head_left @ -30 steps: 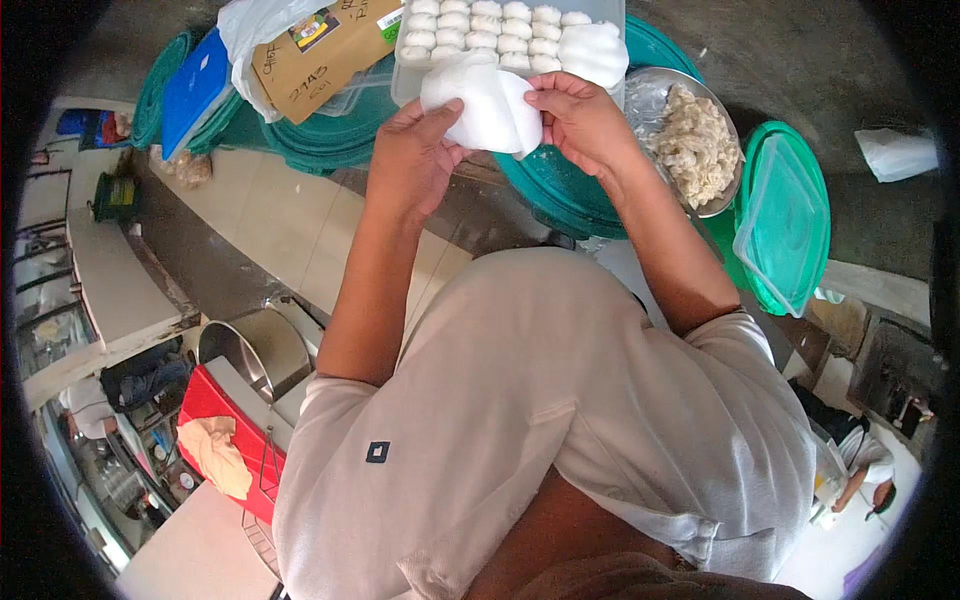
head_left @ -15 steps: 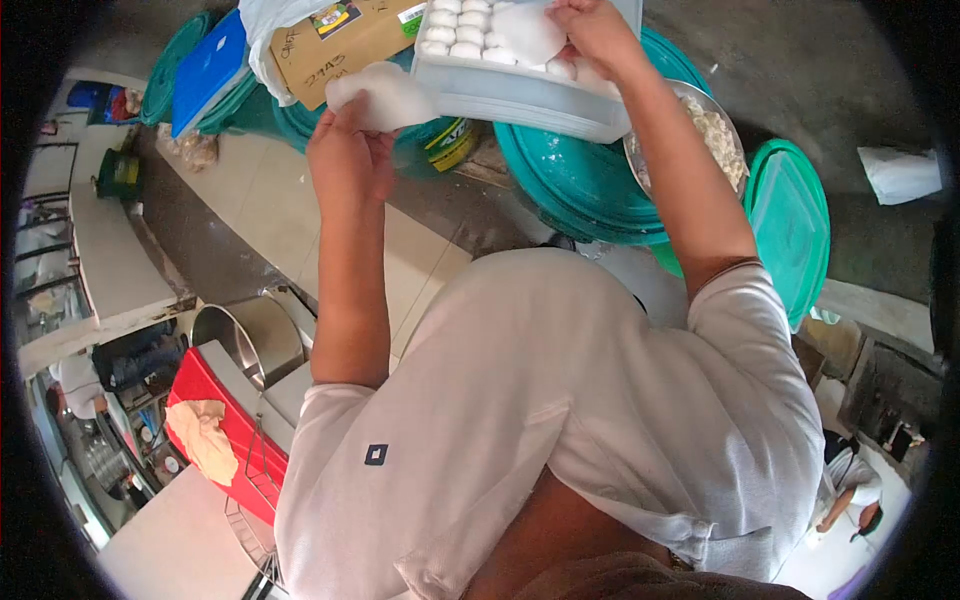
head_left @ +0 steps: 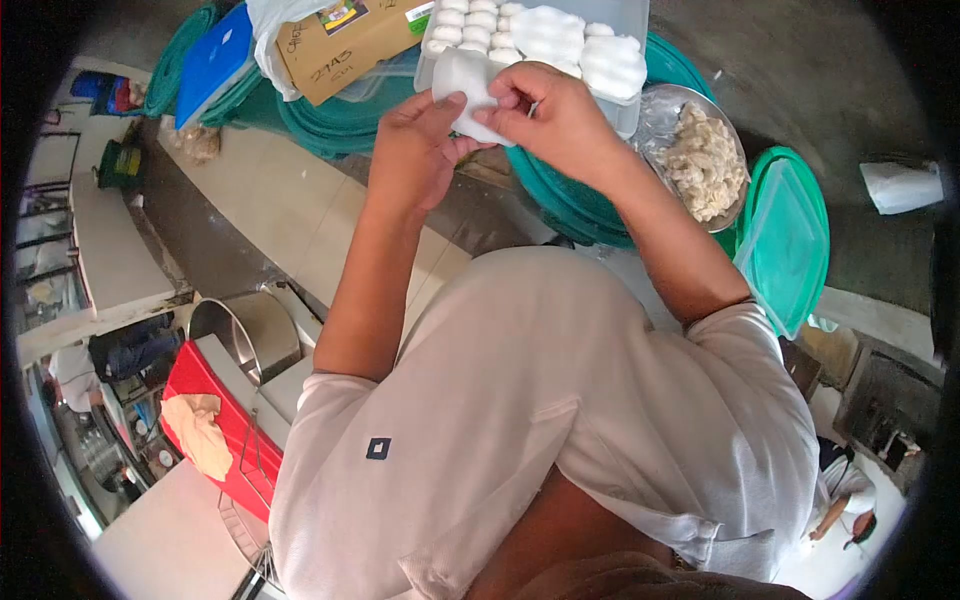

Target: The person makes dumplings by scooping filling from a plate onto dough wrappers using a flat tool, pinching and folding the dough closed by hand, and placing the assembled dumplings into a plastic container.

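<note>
A small stack of thin white sheets [head_left: 465, 85] is pinched between my hands, in front of the plastic container. My left hand [head_left: 418, 150] grips it from the left, thumb on top. The fingers of my right hand [head_left: 550, 112] are closed at its right edge. Behind them, the translucent container [head_left: 632, 75] holds rows of white rounded dough pieces [head_left: 447, 33]. Similar white sheets [head_left: 546, 32] lie over the pieces at the middle and right, taking on their bumpy shape. The pieces at the left are uncovered.
Right of the container is a metal bowl [head_left: 740, 140] with a pale lumpy mixture [head_left: 705, 165]. A green lid [head_left: 795, 240] leans beside it. Teal tubs [head_left: 570, 200] stand underneath. A cardboard box [head_left: 345, 50] is at the left, a steel pot [head_left: 250, 335] lower left. Other people [head_left: 850, 495] are farther off.
My right hand has let go of a sheet, which now lies on the dough pieces, and has come left to the stack. My left hand has moved right with the stack.
</note>
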The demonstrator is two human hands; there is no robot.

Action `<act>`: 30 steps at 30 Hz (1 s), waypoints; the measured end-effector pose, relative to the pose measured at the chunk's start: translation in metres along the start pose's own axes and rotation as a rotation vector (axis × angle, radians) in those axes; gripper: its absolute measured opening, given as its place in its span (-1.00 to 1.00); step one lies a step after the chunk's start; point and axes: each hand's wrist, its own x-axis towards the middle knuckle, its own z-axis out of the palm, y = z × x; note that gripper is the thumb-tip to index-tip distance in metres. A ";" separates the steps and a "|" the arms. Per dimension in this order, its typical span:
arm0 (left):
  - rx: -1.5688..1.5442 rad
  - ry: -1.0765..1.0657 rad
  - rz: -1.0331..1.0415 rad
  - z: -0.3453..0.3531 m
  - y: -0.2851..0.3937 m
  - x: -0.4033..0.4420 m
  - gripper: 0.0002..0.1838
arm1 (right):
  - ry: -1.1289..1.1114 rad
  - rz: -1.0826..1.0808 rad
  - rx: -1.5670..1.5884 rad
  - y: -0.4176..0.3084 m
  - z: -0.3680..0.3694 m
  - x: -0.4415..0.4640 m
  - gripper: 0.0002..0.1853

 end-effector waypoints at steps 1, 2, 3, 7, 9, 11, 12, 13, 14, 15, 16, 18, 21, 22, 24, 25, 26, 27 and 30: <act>0.002 -0.006 -0.004 0.002 -0.001 0.000 -0.70 | 0.047 -0.041 -0.055 -0.005 0.001 -0.004 -0.71; 0.013 -0.003 -0.002 0.003 -0.002 0.001 -0.71 | 0.093 -0.081 -0.110 -0.008 0.000 -0.006 -0.70; 0.024 0.000 0.000 0.005 -0.003 0.001 -0.71 | 0.101 -0.078 -0.112 -0.006 -0.001 -0.008 -0.70; 0.033 0.026 0.018 0.010 -0.013 0.005 -0.73 | 0.142 -0.074 -0.125 0.003 -0.004 -0.013 -0.69; 0.056 0.028 0.038 0.009 -0.017 0.007 -0.76 | 0.155 -0.063 -0.118 0.010 -0.005 -0.015 -0.69; 0.123 0.037 0.048 0.012 -0.018 0.007 -0.75 | 0.219 -0.208 -0.201 0.017 -0.006 -0.016 -0.72; 0.188 0.050 0.063 0.013 -0.018 0.007 -0.74 | 0.221 -0.204 -0.201 0.016 -0.008 -0.018 -0.72; 0.189 0.049 0.059 0.013 -0.020 0.007 -0.74 | 0.169 -0.146 -0.187 0.012 -0.009 -0.020 -0.74; 0.206 0.039 0.063 0.011 -0.022 0.008 -0.75 | 0.115 -0.090 -0.171 0.011 -0.010 -0.022 -0.76; 0.224 0.028 0.068 0.010 -0.024 0.009 -0.76 | 0.116 -0.087 -0.171 0.012 -0.010 -0.022 -0.76; 0.225 0.027 0.065 0.011 -0.024 0.008 -0.76 | 0.124 -0.113 -0.201 0.015 -0.009 -0.022 -0.77; 0.317 0.067 0.087 0.016 -0.025 0.006 -0.79 | 0.132 -0.138 -0.231 0.023 -0.008 -0.021 -0.78; 0.365 0.078 0.107 0.011 -0.028 0.006 -0.80 | 0.179 -0.223 -0.227 0.029 -0.004 -0.021 -0.76; 0.365 0.081 0.107 0.009 -0.027 0.006 -0.80 | 0.162 -0.114 -0.124 0.025 -0.003 -0.023 -0.76; 0.467 0.064 0.125 0.007 -0.024 0.005 -0.79 | 0.142 -0.007 -0.021 0.022 -0.001 -0.023 -0.76; 0.467 0.067 0.126 0.006 -0.023 0.004 -0.79 | 0.116 0.023 -0.043 0.022 0.000 -0.023 -0.76; 0.483 0.062 0.126 0.006 -0.021 0.003 -0.79 | 0.091 0.053 -0.065 0.022 0.000 -0.023 -0.76; 0.499 0.056 0.126 0.006 -0.020 0.002 -0.79 | 0.089 0.052 -0.063 0.024 0.000 -0.023 -0.76; 0.686 0.089 0.092 -0.001 -0.012 0.002 -0.79 | 0.012 0.054 0.083 0.034 -0.006 -0.016 -0.83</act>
